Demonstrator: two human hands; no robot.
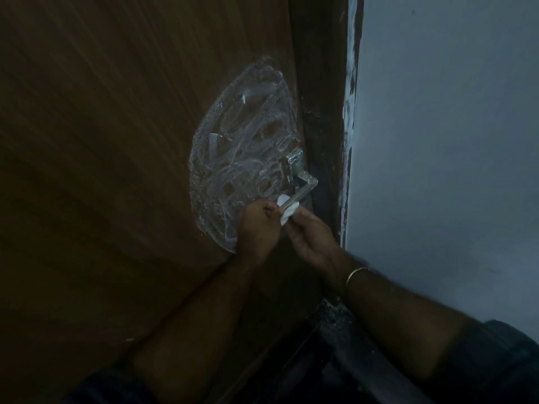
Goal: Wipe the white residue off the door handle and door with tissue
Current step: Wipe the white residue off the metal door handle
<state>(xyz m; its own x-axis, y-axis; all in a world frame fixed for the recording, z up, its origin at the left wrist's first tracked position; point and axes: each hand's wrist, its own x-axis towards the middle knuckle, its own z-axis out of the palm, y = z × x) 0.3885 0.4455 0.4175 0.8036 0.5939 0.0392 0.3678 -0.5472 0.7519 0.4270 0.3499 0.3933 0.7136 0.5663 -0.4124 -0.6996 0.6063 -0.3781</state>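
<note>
Tissue [287, 210] on handle [302, 191], btwn both hands

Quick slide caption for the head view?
Both hands pinch tissue around the door handle; white residue smears the door.

the brown wooden door [102, 141] fills the left and centre of the frame. a large oval patch of white residue [242, 153], smeared in loops and swirls, sits right of centre on it. at the patch's lower right edge the metal door handle [300, 185] juts out, angled down-left. a small white tissue [287, 209] is wrapped around the handle's lower end.
</note>
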